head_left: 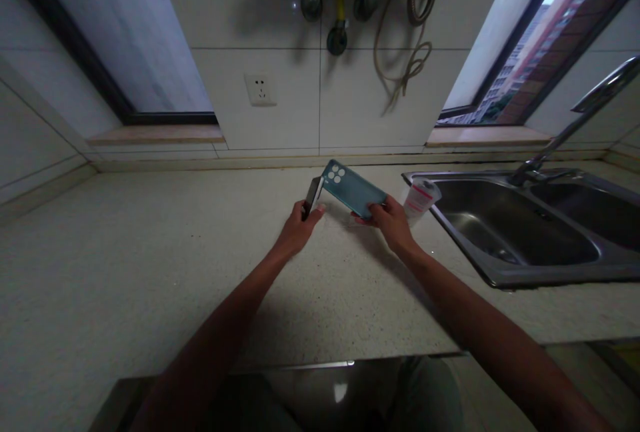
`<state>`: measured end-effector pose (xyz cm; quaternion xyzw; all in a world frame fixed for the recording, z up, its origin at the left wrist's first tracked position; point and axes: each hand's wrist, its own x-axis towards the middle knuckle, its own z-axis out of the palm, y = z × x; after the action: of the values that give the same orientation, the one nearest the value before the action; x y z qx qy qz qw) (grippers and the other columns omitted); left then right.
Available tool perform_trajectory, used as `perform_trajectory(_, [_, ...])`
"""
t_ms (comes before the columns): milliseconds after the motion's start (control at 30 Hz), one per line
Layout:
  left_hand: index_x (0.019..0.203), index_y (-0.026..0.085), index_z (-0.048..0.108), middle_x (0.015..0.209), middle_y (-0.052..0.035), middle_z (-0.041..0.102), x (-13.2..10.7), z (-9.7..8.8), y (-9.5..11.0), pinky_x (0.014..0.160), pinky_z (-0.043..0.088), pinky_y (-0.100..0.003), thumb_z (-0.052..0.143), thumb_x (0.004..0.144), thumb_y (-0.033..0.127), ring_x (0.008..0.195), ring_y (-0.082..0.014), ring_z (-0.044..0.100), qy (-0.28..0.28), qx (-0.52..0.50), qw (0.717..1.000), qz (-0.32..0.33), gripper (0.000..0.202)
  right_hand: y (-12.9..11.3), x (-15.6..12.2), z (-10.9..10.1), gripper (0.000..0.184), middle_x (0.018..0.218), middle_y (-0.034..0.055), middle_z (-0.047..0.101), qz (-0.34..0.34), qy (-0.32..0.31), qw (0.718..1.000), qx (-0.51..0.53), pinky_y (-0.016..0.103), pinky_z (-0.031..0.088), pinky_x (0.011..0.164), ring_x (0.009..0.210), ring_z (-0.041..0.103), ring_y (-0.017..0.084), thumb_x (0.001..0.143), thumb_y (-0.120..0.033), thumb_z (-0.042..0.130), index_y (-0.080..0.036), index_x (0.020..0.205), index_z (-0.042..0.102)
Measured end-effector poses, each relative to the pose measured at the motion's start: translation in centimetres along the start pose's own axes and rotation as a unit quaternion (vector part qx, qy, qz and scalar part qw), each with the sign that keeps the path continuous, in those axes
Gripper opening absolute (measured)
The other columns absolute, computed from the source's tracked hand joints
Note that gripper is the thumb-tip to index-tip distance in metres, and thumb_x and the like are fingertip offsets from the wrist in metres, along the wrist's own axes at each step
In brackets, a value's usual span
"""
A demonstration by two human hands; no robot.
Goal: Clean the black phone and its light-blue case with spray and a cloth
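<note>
My right hand (393, 222) grips a blue-green phone case (354, 190) by its lower right end, thumb on the near face. Camera cutouts show at the case's upper left corner. In my left hand (299, 227) is a dark, thin phone (313, 195), held upright and seen nearly edge-on, with a pale side toward the case. The phone's top and the case's left corner are close together; I cannot tell whether they touch. Both are held above the pale speckled countertop (200, 272). Behind my right hand stands a clear plastic cup (421, 197) with red print, partly hidden.
A steel double sink (493, 279) with a faucet (565, 132) is set into the counter at the right. The tiled wall behind bears a power socket (260, 90), pipe ends (337, 39) and a hanging tied cord (413, 69). Windows flank the wall.
</note>
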<state>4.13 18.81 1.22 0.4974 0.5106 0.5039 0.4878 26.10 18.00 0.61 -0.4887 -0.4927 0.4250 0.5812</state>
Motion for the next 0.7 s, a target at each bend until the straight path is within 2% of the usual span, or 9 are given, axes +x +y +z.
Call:
perform_trajectory(100, [0.093, 0.023, 0.062, 0.080, -0.0068, 0.060, 0.2, -0.8, 0.4, 0.075, 0.040, -0.033, 0.078, 0.069, 0.054, 0.084, -0.0265, 0.058, 0.047, 0.132, 0.989, 0.038, 0.042, 0.2, 0.4, -0.1, 0.071, 0.117, 0.0075, 0.059, 0.036, 0.037, 0.997, 0.049, 0.041, 0.064, 0.072, 0.072, 0.071, 0.019, 0.071, -0.031, 0.064, -0.028, 0.136, 0.035])
perform_trajectory(167, [0.093, 0.023, 0.060, 0.084, -0.0101, 0.062, 0.3, -1.3, 0.3, 0.083, 0.040, -0.037, 0.075, 0.071, 0.058, 0.095, -0.0321, 0.059, 0.075, 0.190, 0.978, 0.039, 0.044, 0.5, 0.7, -0.3, 0.079, 0.126, 0.0090, 0.054, 0.047, 0.043, 0.997, 0.039, 0.042, 0.065, 0.072, 0.077, 0.071, 0.020, 0.068, -0.028, 0.064, -0.031, 0.140, 0.031])
perform_trajectory(300, [0.095, 0.021, 0.057, 0.095, -0.0168, 0.063, 0.6, -1.8, -0.4, 0.092, 0.039, -0.046, 0.063, 0.082, 0.056, 0.104, -0.0382, 0.060, 0.090, 0.327, 0.940, 0.039, 0.038, 1.8, 1.1, -0.7, 0.065, 0.127, 0.0115, 0.054, 0.036, 0.030, 0.998, -0.039, 0.037, 0.064, 0.065, 0.087, 0.067, 0.022, 0.066, -0.030, 0.063, -0.024, 0.129, 0.046])
perform_trajectory(400, [0.100, 0.018, 0.057, 0.102, -0.0215, 0.062, 0.9, -2.1, -0.9, 0.092, 0.040, -0.048, 0.056, 0.087, 0.052, 0.104, -0.0397, 0.061, 0.077, 0.412, 0.907, 0.030, 0.036, 2.1, 1.0, -0.7, 0.059, 0.114, 0.0115, 0.061, 0.038, 0.028, 0.992, -0.117, 0.033, 0.060, 0.057, 0.073, 0.066, 0.020, 0.069, -0.031, 0.061, -0.020, 0.126, 0.050])
perform_trajectory(500, [0.110, 0.016, 0.056, 0.110, -0.0240, 0.060, 1.0, -2.2, -1.1, 0.090, 0.042, -0.047, 0.046, 0.093, 0.049, 0.105, -0.0387, 0.060, 0.059, 0.507, 0.860, 0.030, 0.038, 1.4, 0.3, -0.6, 0.055, 0.098, 0.0095, 0.068, 0.033, 0.023, 0.971, -0.234, 0.032, 0.054, 0.055, 0.059, 0.063, 0.018, 0.074, -0.032, 0.059, -0.019, 0.127, 0.051])
perform_trajectory(567, [0.117, 0.015, 0.054, 0.115, -0.0256, 0.059, 1.1, -2.3, -1.1, 0.089, 0.043, -0.046, 0.041, 0.095, 0.047, 0.107, -0.0389, 0.060, 0.048, 0.556, 0.829, 0.031, 0.041, 0.7, -0.1, -0.5, 0.050, 0.086, 0.0075, 0.069, 0.019, 0.017, 0.951, -0.308, 0.032, 0.051, 0.060, 0.060, 0.062, 0.019, 0.078, -0.033, 0.058, -0.019, 0.125, 0.053])
perform_trajectory(700, [0.122, 0.012, 0.053, 0.115, -0.0279, 0.058, 1.1, -2.4, -1.2, 0.086, 0.044, -0.047, 0.039, 0.096, 0.045, 0.108, -0.0415, 0.060, 0.040, 0.586, 0.809, 0.030, 0.044, 0.2, -0.3, -0.8, 0.041, 0.079, 0.0064, 0.069, 0.008, 0.005, 0.928, -0.372, 0.031, 0.047, 0.063, 0.063, 0.062, 0.020, 0.082, -0.035, 0.056, -0.020, 0.120, 0.055])
